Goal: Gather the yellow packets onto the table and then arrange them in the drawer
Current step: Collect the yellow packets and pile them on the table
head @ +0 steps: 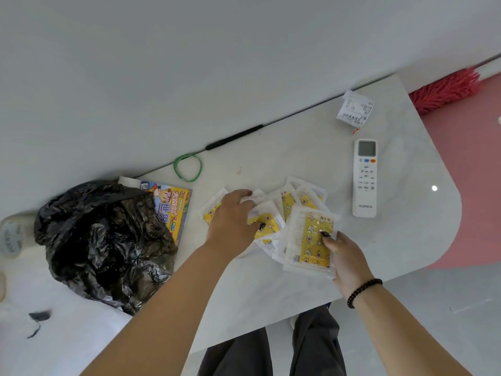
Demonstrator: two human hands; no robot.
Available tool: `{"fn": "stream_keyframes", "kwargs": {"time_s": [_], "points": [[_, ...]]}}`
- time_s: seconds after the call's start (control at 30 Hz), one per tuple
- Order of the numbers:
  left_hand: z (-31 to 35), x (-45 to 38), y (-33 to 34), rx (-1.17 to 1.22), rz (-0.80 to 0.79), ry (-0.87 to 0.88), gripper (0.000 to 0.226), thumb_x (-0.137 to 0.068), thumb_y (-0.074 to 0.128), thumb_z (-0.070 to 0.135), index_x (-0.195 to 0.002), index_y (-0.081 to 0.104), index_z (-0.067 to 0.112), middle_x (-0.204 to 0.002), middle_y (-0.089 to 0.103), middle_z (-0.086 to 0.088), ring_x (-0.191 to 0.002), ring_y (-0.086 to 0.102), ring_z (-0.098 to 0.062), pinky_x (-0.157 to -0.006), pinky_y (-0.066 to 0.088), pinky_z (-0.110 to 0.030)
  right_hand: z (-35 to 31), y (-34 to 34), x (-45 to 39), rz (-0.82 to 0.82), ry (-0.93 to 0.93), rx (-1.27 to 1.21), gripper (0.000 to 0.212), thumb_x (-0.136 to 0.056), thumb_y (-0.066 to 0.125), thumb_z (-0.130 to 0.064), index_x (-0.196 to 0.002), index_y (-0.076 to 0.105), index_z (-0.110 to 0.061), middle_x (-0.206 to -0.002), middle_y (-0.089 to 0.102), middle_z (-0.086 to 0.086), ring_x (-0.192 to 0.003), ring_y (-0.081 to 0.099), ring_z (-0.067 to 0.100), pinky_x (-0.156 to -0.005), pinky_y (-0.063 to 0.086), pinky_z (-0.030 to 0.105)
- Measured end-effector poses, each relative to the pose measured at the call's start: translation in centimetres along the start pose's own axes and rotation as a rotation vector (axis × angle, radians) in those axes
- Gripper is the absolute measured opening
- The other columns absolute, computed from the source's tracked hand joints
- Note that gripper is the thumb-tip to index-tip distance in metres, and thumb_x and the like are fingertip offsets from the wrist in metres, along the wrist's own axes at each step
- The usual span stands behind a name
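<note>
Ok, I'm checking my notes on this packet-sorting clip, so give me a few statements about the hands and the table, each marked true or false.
1. The right hand holds a stack of yellow packets, thumb on top. True.
2. The left hand is lifted clear of the table. False: it rests on the spread packets.
3. A white remote control lies right of the packets. True.
4. The green rubber band is wrapped around the packets. False: it lies by itself near the wall edge.
5. A black plastic bag sits at the left of the table. True.
</note>
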State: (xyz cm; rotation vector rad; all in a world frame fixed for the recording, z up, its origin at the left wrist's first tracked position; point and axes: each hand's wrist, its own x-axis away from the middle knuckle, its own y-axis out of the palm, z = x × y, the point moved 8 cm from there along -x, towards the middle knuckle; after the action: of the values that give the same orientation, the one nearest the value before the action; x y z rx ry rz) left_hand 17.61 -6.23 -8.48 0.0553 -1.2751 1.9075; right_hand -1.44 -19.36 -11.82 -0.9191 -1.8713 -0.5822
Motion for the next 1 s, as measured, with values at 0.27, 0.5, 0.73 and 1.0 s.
{"fn": "stream_keyframes", "kwargs": {"time_s": [0.27, 0.5, 0.73, 1.0], "points": [[0.7, 1.5, 1.6, -0.261, 0.068, -0.067, 0.036, -0.092, 0.056, 0.041, -0.119, 0.054, 0.017, -0.118, 0.049, 0.0, -0.11, 0.048, -0.02, -0.094, 0.034, -0.029, -1.0, 1.1, 0.2, -0.04, -0.032, 0.099, 0.018, -0.097, 0.048, -0.01, -0.102, 0.065, -0.015, -0.105, 0.071, 0.009, -0.097, 0.068, 0.029, -0.091, 0.052, 0.051], [-1.4, 3.8, 1.5, -0.076, 0.036, -0.291, 0.024, -0.091, 0.06, 0.035, -0.096, 0.056, 0.011, -0.098, 0.061, -0.005, -0.099, 0.054, -0.026, -0.084, 0.043, -0.034, -2.9, 0.3, 2.1, -0.041, -0.071, 0.17, 0.015, -0.097, 0.05, -0.013, -0.102, 0.064, -0.016, -0.104, 0.071, 0.008, -0.095, 0.068, 0.028, -0.091, 0.053, 0.05], [-0.4, 4.4, 1.5, -0.159, -0.003, -0.191, 0.032, -0.092, 0.059, 0.026, -0.123, 0.055, 0.017, -0.139, 0.035, -0.002, -0.128, 0.04, -0.024, -0.1, 0.039, -0.033, -3.6, -0.9, 5.4, -0.033, -0.091, 0.16, 0.015, -0.097, 0.051, -0.013, -0.101, 0.064, -0.017, -0.102, 0.072, 0.006, -0.094, 0.069, 0.026, -0.088, 0.054, 0.047], [-0.3, 3.0, 3.2, -0.236, -0.131, -0.242, 0.031, -0.09, 0.059, 0.036, -0.115, 0.053, 0.019, -0.111, 0.059, -0.002, -0.108, 0.055, -0.025, -0.088, 0.043, -0.034, 0.6, -2.3, 5.2, 0.001, -0.039, 0.146, 0.015, -0.097, 0.049, -0.011, -0.101, 0.063, -0.016, -0.103, 0.071, 0.008, -0.094, 0.068, 0.027, -0.086, 0.054, 0.044]]}}
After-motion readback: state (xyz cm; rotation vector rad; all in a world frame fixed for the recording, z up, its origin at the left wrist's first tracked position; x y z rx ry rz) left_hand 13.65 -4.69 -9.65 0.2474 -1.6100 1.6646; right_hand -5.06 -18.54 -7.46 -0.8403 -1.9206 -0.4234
